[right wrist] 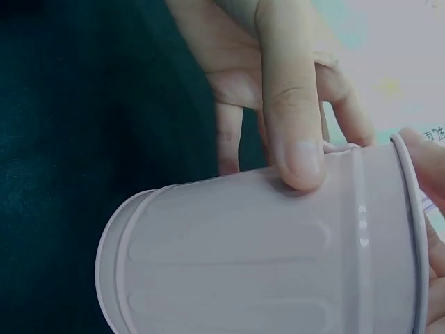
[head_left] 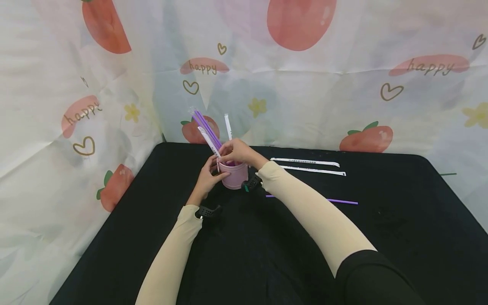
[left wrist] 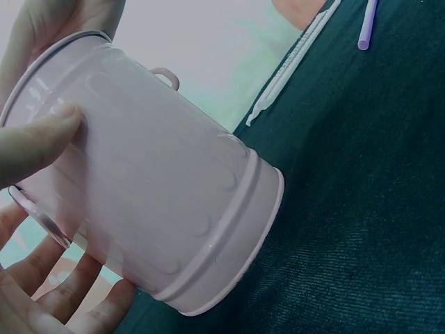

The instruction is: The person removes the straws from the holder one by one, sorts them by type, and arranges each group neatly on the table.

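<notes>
A small pink bucket [head_left: 234, 176] with a rolled rim and small side handles stands upright on the black table. My left hand [head_left: 207, 180] grips it from the left; the thumb lies across its side and the other fingers spread round behind. Purple straws [head_left: 206, 127] in clear wrapping lean out of the bucket to the left, and a white-wrapped straw [head_left: 229, 127] stands nearly upright at the back. My right hand [head_left: 238, 152] bends over the rim, its fingertips pinching another white-wrapped straw [head_left: 207, 140] at the left side. The straws' lower ends are hidden.
On the table right of the bucket lie two white-wrapped straws [head_left: 309, 162], partly behind my right forearm. Nearer me is a bare purple straw [head_left: 345, 201], its middle covered by the sleeve. A printed cloth [head_left: 305, 97] hangs behind and left of the table.
</notes>
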{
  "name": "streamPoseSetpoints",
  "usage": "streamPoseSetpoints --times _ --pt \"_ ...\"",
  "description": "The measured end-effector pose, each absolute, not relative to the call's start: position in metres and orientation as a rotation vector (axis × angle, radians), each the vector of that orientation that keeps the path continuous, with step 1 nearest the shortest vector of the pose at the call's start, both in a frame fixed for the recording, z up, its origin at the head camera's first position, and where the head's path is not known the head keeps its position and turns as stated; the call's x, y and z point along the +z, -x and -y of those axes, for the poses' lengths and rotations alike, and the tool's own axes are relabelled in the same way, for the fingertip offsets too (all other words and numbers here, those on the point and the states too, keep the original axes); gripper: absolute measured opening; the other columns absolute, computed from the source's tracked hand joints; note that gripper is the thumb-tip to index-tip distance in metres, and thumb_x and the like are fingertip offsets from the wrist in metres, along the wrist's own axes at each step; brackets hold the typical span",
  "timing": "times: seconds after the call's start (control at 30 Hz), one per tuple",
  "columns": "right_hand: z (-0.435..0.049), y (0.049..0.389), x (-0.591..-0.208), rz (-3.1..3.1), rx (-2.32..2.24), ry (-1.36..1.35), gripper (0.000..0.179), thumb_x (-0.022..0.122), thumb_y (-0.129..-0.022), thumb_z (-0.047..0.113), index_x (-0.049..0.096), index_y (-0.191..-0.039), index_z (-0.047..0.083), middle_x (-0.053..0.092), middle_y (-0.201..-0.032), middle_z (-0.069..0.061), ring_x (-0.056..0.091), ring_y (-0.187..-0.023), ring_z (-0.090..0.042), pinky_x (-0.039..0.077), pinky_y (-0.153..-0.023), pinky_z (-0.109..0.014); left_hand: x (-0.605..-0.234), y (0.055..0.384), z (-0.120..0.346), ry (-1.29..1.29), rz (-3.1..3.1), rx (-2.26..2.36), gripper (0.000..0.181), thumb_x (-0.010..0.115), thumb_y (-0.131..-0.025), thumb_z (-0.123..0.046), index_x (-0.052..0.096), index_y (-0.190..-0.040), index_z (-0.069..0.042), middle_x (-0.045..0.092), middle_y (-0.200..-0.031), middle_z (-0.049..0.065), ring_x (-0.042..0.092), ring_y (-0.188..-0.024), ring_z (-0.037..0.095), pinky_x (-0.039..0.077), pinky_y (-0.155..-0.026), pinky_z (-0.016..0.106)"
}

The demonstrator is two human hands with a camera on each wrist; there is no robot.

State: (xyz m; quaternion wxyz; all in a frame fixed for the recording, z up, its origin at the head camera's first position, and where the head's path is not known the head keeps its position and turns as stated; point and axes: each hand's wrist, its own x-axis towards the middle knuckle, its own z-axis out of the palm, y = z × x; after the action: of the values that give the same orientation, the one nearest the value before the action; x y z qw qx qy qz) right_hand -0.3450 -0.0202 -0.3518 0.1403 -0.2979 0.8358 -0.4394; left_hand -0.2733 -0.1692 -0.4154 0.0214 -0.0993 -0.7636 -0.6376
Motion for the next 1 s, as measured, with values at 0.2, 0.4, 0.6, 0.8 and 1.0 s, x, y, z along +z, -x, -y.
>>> streamPoseSetpoints --times 0.2,0.4,0.6,0.8,1.0 --pt "0.017 0.346 -0.357 -2.404 -1.292 0.931 0.016 0.071 -0.082 0.009 0.068 -0.092 -0.003 0.071 -0.09 -0.016 0.06 -0.071 -0.01 0.052 -0.066 -0.024 -0.418 0.275 0.168 0.321 2.362 -1.962 0.066 0.066 -0.084 0.0 0.032 -0.14 0.001 0.04 -0.139 0.025 0.041 -0.13 0.04 0.037 -0.106 0.052" --pt "0.017 0.348 -0.361 -2.36 -1.362 0.927 0.016 0.07 -0.082 0.007 0.068 -0.093 -0.005 0.071 -0.089 -0.017 0.062 -0.069 -0.008 0.054 -0.066 -0.022 -0.434 0.287 0.17 0.299 2.344 -1.949 0.065 0.068 -0.083 -0.002 0.035 -0.14 -0.004 0.043 -0.138 0.021 0.043 -0.129 0.037 0.039 -0.105 0.051" --pt "0.018 0.349 -0.364 -2.345 -1.384 0.922 0.018 0.069 -0.085 0.01 0.068 -0.097 -0.003 0.071 -0.091 -0.017 0.062 -0.068 -0.008 0.054 -0.064 -0.022 -0.443 0.291 0.172 0.302 2.362 -1.886 0.066 0.068 -0.084 -0.006 0.034 -0.14 -0.008 0.044 -0.138 0.019 0.043 -0.129 0.036 0.039 -0.105 0.051" --pt "0.017 0.347 -0.361 -2.353 -1.357 0.92 0.018 0.066 -0.087 0.01 0.067 -0.1 -0.002 0.07 -0.096 -0.019 0.064 -0.07 -0.012 0.057 -0.066 -0.026 -0.442 0.29 0.172 0.295 2.376 -1.888 0.065 0.068 -0.085 -0.007 0.034 -0.141 -0.009 0.043 -0.139 0.018 0.042 -0.13 0.035 0.038 -0.107 0.05" --pt "0.016 0.346 -0.36 -2.329 -1.33 0.949 0.016 0.064 -0.088 0.01 0.066 -0.098 -0.003 0.069 -0.093 -0.018 0.064 -0.068 -0.012 0.058 -0.068 -0.029 -0.432 0.285 0.171 0.271 2.389 -1.949 0.068 0.067 -0.085 -0.006 0.031 -0.142 -0.006 0.039 -0.142 0.021 0.038 -0.133 0.037 0.034 -0.109 0.052"
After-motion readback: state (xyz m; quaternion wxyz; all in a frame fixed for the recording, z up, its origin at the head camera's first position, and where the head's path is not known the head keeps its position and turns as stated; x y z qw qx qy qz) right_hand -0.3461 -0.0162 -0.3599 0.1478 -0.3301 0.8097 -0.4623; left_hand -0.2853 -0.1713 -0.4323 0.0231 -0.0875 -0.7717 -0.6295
